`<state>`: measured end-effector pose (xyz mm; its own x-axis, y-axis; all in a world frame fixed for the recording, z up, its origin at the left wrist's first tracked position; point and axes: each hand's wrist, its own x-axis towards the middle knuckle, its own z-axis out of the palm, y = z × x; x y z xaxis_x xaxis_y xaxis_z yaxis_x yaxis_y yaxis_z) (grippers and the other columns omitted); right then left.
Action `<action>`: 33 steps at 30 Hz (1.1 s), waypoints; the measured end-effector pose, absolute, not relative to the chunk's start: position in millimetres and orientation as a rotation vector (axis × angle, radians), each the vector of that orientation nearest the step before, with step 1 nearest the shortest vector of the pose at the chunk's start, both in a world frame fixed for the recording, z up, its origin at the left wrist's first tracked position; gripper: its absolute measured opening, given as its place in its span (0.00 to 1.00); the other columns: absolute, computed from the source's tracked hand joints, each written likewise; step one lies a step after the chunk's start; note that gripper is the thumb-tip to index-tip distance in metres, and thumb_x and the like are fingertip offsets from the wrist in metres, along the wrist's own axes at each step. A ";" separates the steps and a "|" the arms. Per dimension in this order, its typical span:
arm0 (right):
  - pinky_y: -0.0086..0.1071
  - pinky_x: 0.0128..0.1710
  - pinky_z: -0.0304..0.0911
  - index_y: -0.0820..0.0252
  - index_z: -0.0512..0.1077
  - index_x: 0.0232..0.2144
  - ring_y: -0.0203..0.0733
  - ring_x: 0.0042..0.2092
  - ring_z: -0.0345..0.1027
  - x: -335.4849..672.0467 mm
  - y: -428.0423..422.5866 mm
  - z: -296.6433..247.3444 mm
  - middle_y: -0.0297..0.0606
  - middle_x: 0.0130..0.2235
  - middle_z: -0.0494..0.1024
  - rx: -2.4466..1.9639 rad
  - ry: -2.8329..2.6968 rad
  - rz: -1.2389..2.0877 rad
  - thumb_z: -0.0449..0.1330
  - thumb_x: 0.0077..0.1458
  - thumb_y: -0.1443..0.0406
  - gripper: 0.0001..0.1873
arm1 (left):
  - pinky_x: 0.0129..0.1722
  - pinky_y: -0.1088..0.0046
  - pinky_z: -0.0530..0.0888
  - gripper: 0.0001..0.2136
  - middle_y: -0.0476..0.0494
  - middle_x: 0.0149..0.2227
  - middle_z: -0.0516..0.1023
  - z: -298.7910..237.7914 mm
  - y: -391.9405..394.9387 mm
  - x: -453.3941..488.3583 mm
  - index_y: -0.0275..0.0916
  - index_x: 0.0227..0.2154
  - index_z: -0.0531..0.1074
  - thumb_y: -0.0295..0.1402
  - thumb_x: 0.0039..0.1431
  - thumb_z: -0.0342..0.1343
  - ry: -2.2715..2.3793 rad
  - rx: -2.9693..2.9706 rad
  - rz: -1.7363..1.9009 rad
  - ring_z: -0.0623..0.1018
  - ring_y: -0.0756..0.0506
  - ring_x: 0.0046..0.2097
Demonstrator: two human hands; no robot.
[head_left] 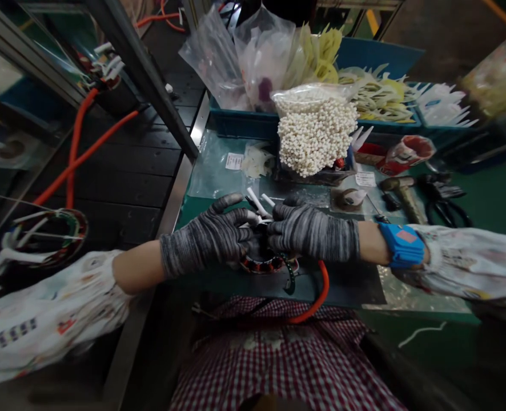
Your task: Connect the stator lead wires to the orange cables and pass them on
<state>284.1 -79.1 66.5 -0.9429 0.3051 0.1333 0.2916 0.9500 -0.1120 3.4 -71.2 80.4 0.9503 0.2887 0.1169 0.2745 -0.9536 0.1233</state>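
Both my hands wear grey striped gloves and meet over a round motor winding (265,264) with copper coils and an orange lead (317,297), at the near edge of the green table. My left hand (208,237) has its fingers curled round the winding's left side. My right hand (310,231) grips its right side, fingers closed. White sleeve tubes (257,202) stick up between the fingertips. A blue wrist strap (402,244) sits on my right wrist.
A bag of white small parts (315,134) stands behind the hands. Blue bins (377,97) hold yellow and white strips. A hammer (405,194) and pliers (444,200) lie at right. Another winding (53,237) with orange cables rests on the dark conveyor at left.
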 end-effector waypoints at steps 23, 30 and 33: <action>0.44 0.53 0.82 0.43 0.74 0.68 0.51 0.54 0.82 345.4 -175.9 95.2 0.43 0.56 0.83 -0.940 -2.139 0.264 0.64 0.75 0.50 0.24 | 0.81 0.42 0.56 0.12 0.47 0.52 0.89 87.4 -76.9 80.8 0.49 0.57 0.82 0.36 0.79 0.56 0.419 2.635 0.499 0.82 0.41 0.63; 0.27 0.34 0.79 0.49 0.83 0.50 0.39 0.37 0.85 328.1 -202.2 81.1 0.34 0.42 0.90 -1.045 -2.180 0.350 0.60 0.78 0.64 0.10 | 0.76 0.43 0.67 0.21 0.38 0.51 0.88 100.0 -85.9 87.2 0.36 0.61 0.76 0.46 0.76 0.57 0.591 2.531 0.589 0.86 0.39 0.53; 0.27 0.36 0.82 0.50 0.81 0.51 0.40 0.38 0.87 335.5 -203.8 77.9 0.34 0.43 0.91 -1.086 -2.070 0.289 0.63 0.76 0.65 0.07 | 0.79 0.38 0.60 0.23 0.37 0.53 0.88 98.4 -103.9 80.2 0.36 0.65 0.74 0.45 0.79 0.50 0.561 2.753 0.780 0.86 0.37 0.56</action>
